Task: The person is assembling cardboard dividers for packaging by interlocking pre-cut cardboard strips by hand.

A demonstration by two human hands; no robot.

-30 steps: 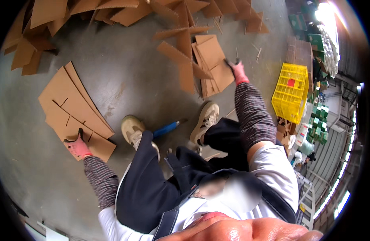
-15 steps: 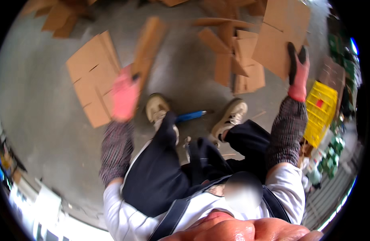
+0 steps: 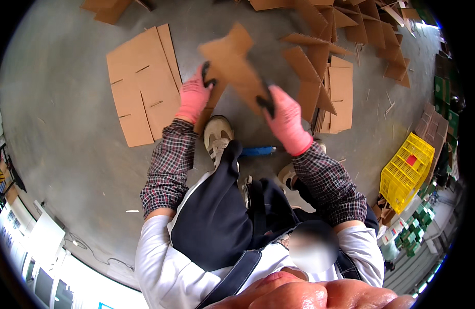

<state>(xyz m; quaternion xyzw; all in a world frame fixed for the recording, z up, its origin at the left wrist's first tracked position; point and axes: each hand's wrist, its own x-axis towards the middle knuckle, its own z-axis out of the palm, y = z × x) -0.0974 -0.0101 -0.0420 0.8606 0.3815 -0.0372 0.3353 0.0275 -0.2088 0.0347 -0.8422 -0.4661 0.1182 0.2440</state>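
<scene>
Both hands wear pink gloves with black fingers. My left hand (image 3: 193, 99) is closed on a narrow slotted cardboard strip (image 3: 218, 92), which points away from me. My right hand (image 3: 287, 121) grips the near right end of a second cardboard panel (image 3: 240, 72), slightly blurred. The two pieces cross in front of me; whether their slots are joined, I cannot tell. Left of my left hand, flat slotted cardboard sheets (image 3: 139, 87) lie on the floor. Beyond my right hand stand interlocked cardboard dividers (image 3: 312, 77), next to a pile of flat cardboard pieces (image 3: 341, 98).
A blue long object (image 3: 258, 151) lies on the floor between my shoes (image 3: 217, 135). At the right stands a yellow plastic crate (image 3: 406, 172). More assembled dividers (image 3: 376, 31) stand at the far right, with cardboard scraps around. A cable (image 3: 88, 247) runs along the lower left.
My right hand has come left from the far right with its cardboard panel, which now crosses the strip. My left hand, still holding the strip, has moved rightward and away from me.
</scene>
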